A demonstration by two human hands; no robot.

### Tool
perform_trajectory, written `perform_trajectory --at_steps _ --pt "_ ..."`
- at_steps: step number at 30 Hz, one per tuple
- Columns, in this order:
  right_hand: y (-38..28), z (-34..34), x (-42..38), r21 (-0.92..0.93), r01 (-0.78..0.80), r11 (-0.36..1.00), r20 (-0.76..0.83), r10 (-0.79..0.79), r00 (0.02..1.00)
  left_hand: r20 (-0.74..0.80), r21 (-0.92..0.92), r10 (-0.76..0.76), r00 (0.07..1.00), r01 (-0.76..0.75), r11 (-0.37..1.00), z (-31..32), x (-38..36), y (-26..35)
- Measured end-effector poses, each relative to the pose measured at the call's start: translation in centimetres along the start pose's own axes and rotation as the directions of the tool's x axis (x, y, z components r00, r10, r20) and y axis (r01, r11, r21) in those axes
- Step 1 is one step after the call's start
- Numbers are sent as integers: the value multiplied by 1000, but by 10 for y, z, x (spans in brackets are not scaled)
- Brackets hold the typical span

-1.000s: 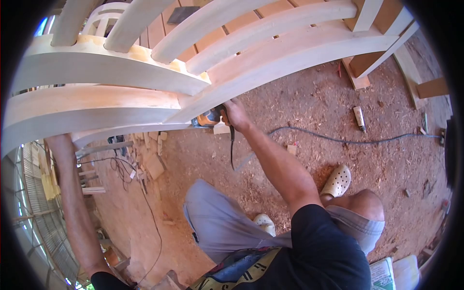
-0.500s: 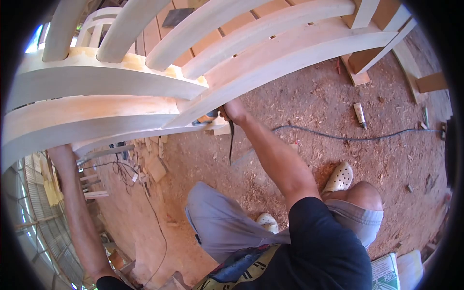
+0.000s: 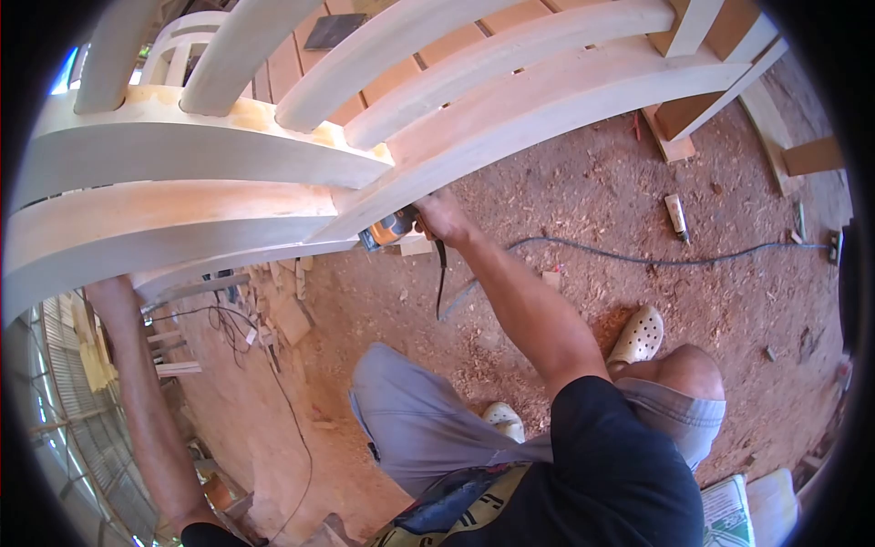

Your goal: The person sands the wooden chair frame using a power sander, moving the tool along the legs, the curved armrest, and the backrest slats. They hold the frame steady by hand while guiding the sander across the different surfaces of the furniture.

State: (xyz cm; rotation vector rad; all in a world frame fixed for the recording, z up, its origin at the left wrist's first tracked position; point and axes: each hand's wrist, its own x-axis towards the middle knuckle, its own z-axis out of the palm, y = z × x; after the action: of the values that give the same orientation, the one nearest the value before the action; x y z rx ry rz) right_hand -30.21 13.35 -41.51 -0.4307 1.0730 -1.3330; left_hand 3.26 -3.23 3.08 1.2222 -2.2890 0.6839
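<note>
My right hand (image 3: 444, 219) is closed around the back of an orange and black electric sander (image 3: 394, 226), whose cord hangs down below the wrist. The sander's flat base faces left, close to the underside of the wooden slatted furniture frame (image 3: 273, 228). Part of the tool and some of my fingertips are hidden by the wood. At the far left, my left hand (image 3: 111, 296) reaches up to the frame's lower curved rail (image 3: 173, 235). Its fingers are out of sight behind that rail, so their grip does not show.
A dark power cable (image 3: 629, 260) runs across the shaving-strewn dirt floor. A white tube (image 3: 675, 216) lies on the right. Wood offcuts (image 3: 290, 314) and tangled wire sit below the frame. A dark flat block (image 3: 334, 33) rests on the slatted boards behind.
My right hand has drawn the sander a little out and down from behind the wood, so more of its body shows. My left hand has barely shifted.
</note>
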Motion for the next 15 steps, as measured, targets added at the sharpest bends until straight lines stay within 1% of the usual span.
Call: perform_trajectory --at_steps 3,4,5,6,8,9,12,15 --pt "6 -6 -19 10 -32 999 -95 32 995 13 -45 -30 999 31 999 2 -1 -2" --pt "25 -11 -10 29 3 1000 -139 1 990 24 -48 -35 999 37 998 2 0 -5" --pt "61 -17 9 47 42 998 -185 -33 982 32 -52 -39 999 41 998 3 1 -7" --pt "80 -22 19 63 78 995 -231 -62 971 38 -24 -9 999 10 1000 4 1 -9" --pt "43 -24 1 33 -18 999 -195 24 981 59 35 54 997 -56 998 5 0 -11" --pt "29 -22 -6 19 -68 997 -175 70 982 55 49 60 997 -63 997 5 1 -16" --pt "22 -13 18 -44 -50 998 -97 45 994 53 84 79 995 -84 993 4 2 -23" --pt "11 -6 24 -77 -45 996 24 47 999 48 102 82 995 -87 991 4 1 -25"
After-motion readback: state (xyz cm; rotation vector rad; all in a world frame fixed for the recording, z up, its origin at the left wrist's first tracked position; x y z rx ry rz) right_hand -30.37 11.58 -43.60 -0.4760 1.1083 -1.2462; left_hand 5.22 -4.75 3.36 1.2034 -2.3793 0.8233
